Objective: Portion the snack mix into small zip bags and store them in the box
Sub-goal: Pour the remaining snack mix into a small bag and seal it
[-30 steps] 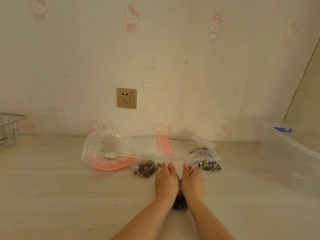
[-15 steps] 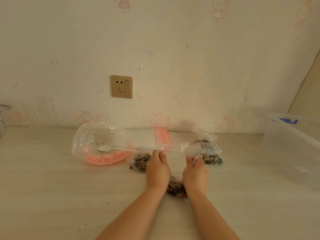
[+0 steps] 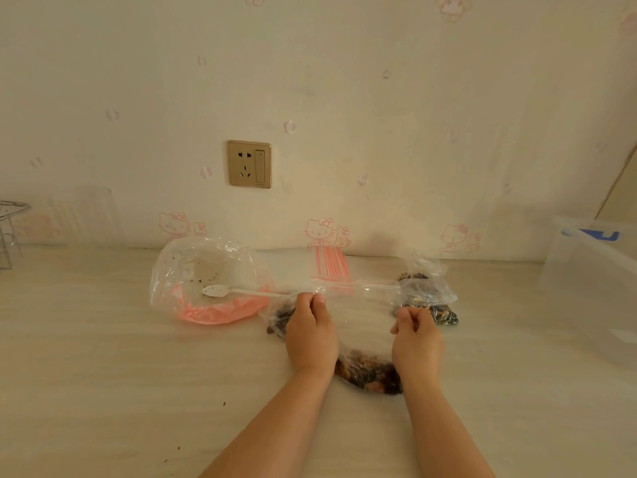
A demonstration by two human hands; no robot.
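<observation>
A small clear zip bag [image 3: 365,326] with dark snack mix [image 3: 370,374] in its bottom lies on the table between my hands. My left hand [image 3: 310,331] pinches the bag's red-striped top edge at its left end. My right hand [image 3: 415,338] pinches the right side of the same bag. Behind my left hand lies a filled zip bag [image 3: 277,319], partly hidden. More filled bags [image 3: 427,294] sit behind my right hand. The clear storage box [image 3: 593,288] stands at the right edge.
A large, nearly empty clear bag over a pink bowl [image 3: 206,281] holds a white spoon [image 3: 220,290]. A stack of empty red-striped zip bags [image 3: 329,263] lies by the wall. A wire rack [image 3: 8,229] stands far left. A wall socket [image 3: 249,163] is above.
My hands have moved apart along the bag's top, from close together over the bag to its two ends. The snack mix between my wrists shows more.
</observation>
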